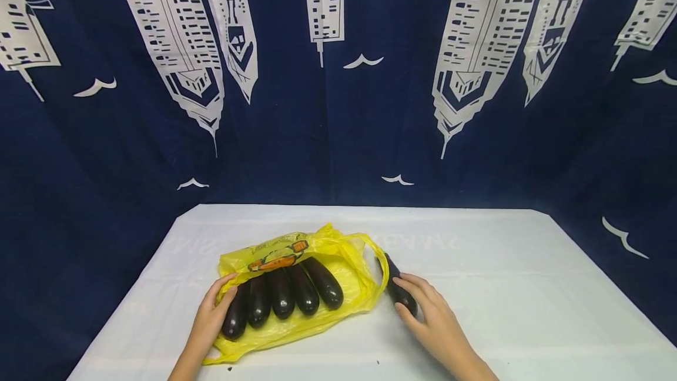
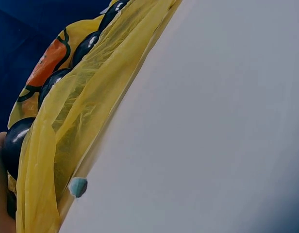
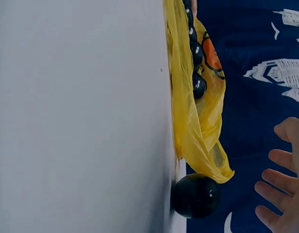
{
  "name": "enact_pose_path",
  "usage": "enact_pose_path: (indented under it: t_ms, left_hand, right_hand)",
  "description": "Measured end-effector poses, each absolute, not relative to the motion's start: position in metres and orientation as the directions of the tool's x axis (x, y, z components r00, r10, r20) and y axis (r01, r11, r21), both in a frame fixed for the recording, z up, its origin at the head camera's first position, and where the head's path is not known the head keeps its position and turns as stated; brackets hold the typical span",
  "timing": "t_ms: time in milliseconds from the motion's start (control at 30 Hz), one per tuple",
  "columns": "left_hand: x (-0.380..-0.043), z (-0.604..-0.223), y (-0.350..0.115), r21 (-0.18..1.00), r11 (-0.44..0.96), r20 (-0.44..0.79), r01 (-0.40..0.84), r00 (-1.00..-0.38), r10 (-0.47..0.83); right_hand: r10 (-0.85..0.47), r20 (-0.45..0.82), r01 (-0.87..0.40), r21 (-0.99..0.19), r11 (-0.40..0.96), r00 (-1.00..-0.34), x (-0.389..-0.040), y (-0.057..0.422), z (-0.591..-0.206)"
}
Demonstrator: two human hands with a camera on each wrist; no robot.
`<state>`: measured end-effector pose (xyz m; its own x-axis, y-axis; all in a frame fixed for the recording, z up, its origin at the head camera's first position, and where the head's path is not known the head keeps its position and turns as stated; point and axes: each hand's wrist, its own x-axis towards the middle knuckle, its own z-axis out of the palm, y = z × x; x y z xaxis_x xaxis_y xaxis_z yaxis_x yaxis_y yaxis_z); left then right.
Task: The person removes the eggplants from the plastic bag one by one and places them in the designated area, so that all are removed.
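A yellow plastic bag (image 1: 317, 325) lies on its side with its mouth facing me. Inside, several dark eggplants (image 1: 282, 296) rest side by side, their rounded ends toward the opening. My left hand (image 1: 207, 313) pinches the bag's edge at the left of the mouth, beside the leftmost eggplant (image 1: 234, 319). Another eggplant (image 1: 402, 296) lies outside, just right of the bag, partly behind a bag handle (image 1: 385, 269). Over that eggplant my right hand (image 1: 436, 319) hovers, thumb and fingers spread. In the right wrist view, these fingers (image 3: 275, 182) stand apart from the eggplant (image 3: 195, 195).
The white table (image 1: 529, 298) extends on both sides of the bag. A dark blue cloth (image 1: 328, 134) with white building prints hangs behind it. Small dark specks (image 1: 230, 368) lie near the front. A small bluish bit (image 2: 78, 187) sits by the bag's edge.
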<state>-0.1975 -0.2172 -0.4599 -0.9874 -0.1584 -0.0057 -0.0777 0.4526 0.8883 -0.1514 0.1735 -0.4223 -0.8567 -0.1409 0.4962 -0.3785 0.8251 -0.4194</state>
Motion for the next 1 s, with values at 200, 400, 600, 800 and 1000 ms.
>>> enact_pose_path:
  t_ms: [200,400,600,800,1000]
  left_hand:
    - [-0.197,-0.462,-0.214,0.891,0.445,-0.017,-0.084,-0.988,-0.152]
    - [-0.195,-0.461,-0.214,0.879,0.462,-0.037,-0.114,-0.984,-0.171]
    - [-0.196,-0.458,-0.216,0.882,0.463,-0.017,-0.089,-0.987,-0.157]
    - [-0.196,-0.459,-0.215,0.881,0.461,-0.028,-0.102,-0.986,-0.164]
    - [-0.197,-0.459,-0.214,0.873,0.473,-0.036,-0.116,-0.984,-0.176]
  right_hand:
    - [-0.153,0.491,-0.371,-0.385,0.845,-0.857,-0.143,0.172,-0.413]
    - [-0.163,0.471,-0.372,-0.396,0.839,-0.867,-0.143,0.166,-0.402]
    - [-0.175,0.456,-0.386,-0.424,0.819,-0.873,-0.148,0.156,-0.396]
    - [-0.222,0.437,-0.421,-0.435,0.796,-0.872,-0.155,0.144,-0.395]
    - [-0.264,0.427,-0.451,-0.43,0.782,-0.865,-0.162,0.131,-0.393]
